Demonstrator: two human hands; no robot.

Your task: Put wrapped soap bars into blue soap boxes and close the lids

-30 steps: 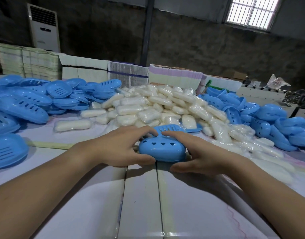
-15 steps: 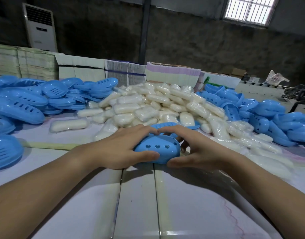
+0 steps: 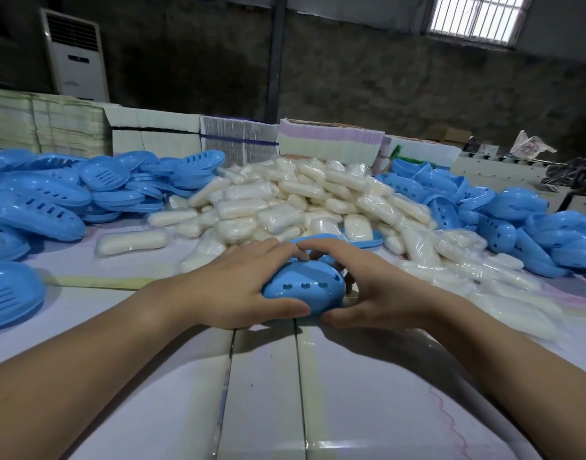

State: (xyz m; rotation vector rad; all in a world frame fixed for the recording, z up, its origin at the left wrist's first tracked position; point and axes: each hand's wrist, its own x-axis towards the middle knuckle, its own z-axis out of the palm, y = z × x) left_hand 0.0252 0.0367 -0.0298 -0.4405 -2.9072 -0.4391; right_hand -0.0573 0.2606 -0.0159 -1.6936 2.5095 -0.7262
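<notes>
— Hands first: left hand (image 3: 238, 287) and right hand (image 3: 381, 290) both curl around one blue soap box (image 3: 304, 288) at the near edge of the worktop (image 3: 261, 393), thumbs under its front.

— Is it shut?

— Can't tell — I'd press evenly along the rim until it seats.

— And more stock?

— Behind it, the heap of wrapped soap bars (image 3: 285, 207), with loose lids (image 3: 105, 184) piled to the left.

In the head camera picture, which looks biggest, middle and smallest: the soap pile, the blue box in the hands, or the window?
1. Soap pile, clearly the largest.
2. Window, partly cut off and far away.
3. Blue box, only slightly smaller looking, so the last two are unsure.
</notes>
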